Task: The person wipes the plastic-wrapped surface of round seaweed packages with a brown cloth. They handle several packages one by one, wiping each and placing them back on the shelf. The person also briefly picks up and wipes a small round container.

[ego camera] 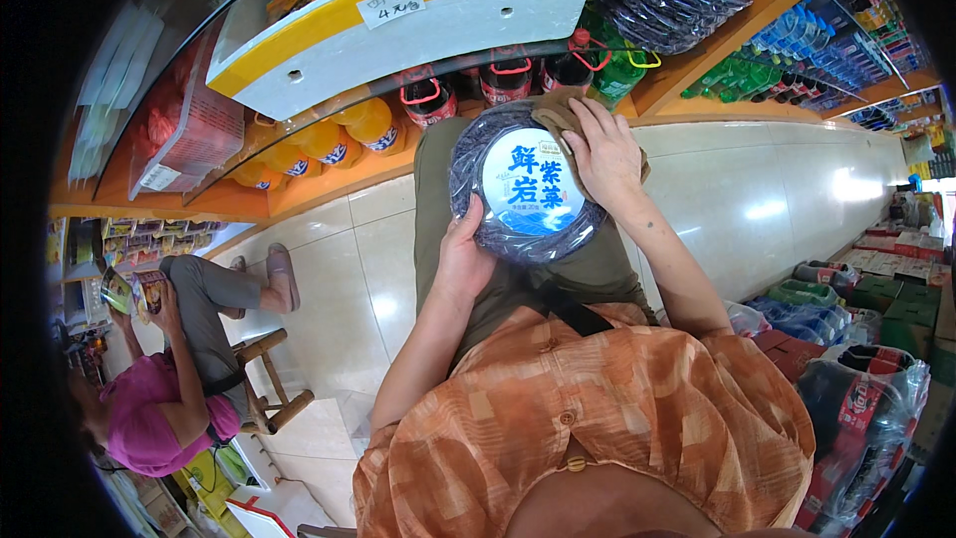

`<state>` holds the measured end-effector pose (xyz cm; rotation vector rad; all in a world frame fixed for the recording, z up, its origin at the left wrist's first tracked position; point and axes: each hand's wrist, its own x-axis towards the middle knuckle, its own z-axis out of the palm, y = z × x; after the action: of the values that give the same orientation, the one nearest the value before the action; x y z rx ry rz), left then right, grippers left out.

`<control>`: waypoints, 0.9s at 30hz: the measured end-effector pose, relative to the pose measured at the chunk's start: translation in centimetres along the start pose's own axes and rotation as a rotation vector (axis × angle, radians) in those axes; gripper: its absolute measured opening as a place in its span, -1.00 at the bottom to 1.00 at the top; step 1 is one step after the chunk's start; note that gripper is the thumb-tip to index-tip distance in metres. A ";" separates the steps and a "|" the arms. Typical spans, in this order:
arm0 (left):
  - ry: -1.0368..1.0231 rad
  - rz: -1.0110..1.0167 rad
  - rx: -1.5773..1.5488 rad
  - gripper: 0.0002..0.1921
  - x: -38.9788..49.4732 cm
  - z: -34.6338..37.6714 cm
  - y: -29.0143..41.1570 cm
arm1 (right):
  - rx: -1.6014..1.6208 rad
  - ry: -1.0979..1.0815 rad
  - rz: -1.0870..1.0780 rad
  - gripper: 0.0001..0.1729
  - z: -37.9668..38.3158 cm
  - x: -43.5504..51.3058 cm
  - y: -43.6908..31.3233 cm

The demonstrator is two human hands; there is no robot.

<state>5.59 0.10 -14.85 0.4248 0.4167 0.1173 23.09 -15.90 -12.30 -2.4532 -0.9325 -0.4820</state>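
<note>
A round pack of dried seaweed point(478, 136) in clear plastic, with a printed white and blue label, is held above my lap. My left hand point(464, 250) grips its lower left edge, thumb on top near the label. Under my right hand point(603, 157) is a brown cloth point(554, 110), pressed against the pack's upper right rim. The cloth's far part is hidden by my fingers. A stack of similar seaweed packs point(665, 4) rests on the shelf ahead, to the right of a white foam box point(448, 15) with a yellow band.
Orange soda bottles point(366, 123) and cola bottles point(508, 78) stand on the lower shelf. To the left, a person point(160, 403) sits on a wooden stool point(276, 388), holding two instant-noodle tubs point(149, 291). Wrapped cola packs point(859, 418) and cartons point(907, 314) line the right side.
</note>
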 end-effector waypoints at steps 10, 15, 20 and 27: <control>0.003 0.007 0.025 -0.55 -0.1 -0.3 0.2 | -0.015 0.049 0.088 -0.53 -0.8 -0.7 1.9; -0.005 0.018 0.046 -0.54 0.1 -0.9 -0.1 | 0.030 0.126 -0.162 -0.51 -2.8 -0.5 -1.5; -0.054 0.058 0.105 -0.55 0.1 -1.4 -0.4 | 0.156 -0.058 -0.432 -0.44 -2.9 -1.5 -6.8; 0.009 0.024 0.045 -0.57 -0.1 -0.7 -0.2 | 0.121 -0.086 -0.428 -0.50 -1.1 0.1 -6.8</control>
<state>5.26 0.15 -15.48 0.4733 0.4236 0.1329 18.31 -11.92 -9.32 -2.1794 -1.4887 -0.4470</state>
